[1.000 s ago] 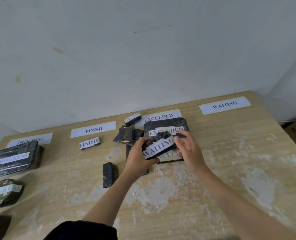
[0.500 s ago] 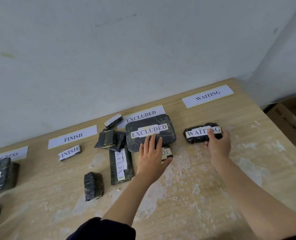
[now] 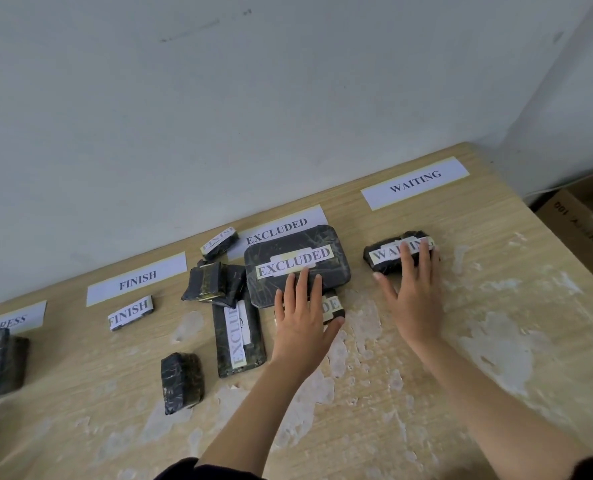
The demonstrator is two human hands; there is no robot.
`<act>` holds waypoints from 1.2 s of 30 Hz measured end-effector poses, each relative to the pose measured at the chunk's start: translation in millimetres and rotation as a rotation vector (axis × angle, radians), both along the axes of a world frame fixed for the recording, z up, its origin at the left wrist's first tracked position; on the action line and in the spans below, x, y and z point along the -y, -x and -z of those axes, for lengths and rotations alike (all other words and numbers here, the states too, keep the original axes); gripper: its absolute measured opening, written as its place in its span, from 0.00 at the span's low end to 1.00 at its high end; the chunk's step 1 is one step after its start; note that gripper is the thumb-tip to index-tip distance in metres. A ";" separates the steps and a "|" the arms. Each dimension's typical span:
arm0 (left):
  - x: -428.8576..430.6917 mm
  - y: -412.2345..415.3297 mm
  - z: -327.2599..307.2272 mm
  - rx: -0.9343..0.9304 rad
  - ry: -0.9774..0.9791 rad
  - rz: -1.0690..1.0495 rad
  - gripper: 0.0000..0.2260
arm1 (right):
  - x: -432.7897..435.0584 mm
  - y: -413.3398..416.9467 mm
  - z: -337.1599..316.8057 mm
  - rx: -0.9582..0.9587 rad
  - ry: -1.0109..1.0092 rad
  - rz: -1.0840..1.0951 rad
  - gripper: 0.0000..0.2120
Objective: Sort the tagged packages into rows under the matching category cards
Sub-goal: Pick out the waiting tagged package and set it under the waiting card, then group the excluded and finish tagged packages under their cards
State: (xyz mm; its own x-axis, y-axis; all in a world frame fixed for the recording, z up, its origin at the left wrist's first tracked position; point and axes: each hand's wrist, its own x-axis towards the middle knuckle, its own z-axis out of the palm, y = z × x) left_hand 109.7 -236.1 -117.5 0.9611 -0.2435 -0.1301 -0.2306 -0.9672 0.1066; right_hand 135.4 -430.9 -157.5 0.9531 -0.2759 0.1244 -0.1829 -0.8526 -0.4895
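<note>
The left hand [image 3: 302,317] was laid flat, fingers spread, across a small package [image 3: 333,306] and the near edge of the large EXCLUDED package [image 3: 296,263]. Right of it, the right hand [image 3: 414,289] was spread with fingers pressed on the WAITING package [image 3: 390,258], gripping nothing. That package would best be slid straight and squared below the far WAITING card [image 3: 414,181] before release.

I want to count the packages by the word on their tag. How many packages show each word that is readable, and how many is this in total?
FINISH packages: 2
EXCLUDED packages: 3 (one shows only "DE" beside the left hand)
WAITING package: 1
Total: 6
The other dark packages show no readable tag, so they are not counted.
</note>
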 end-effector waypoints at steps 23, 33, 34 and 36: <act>-62.0 47.4 6.1 0.077 0.434 -0.755 0.25 | -94.6 47.4 -12.9 0.246 -0.264 -0.440 0.21; -84.1 58.8 -13.1 -0.200 0.694 -1.107 0.31 | -100.7 65.3 -0.1 0.153 -0.084 -0.512 0.19; -83.9 65.3 -17.1 -0.203 0.739 -1.128 0.28 | -100.9 64.4 -1.6 0.143 -0.085 -0.508 0.18; -84.7 79.3 -22.2 -0.212 0.832 -1.181 0.28 | -102.4 63.7 -5.3 0.147 -0.065 -0.498 0.17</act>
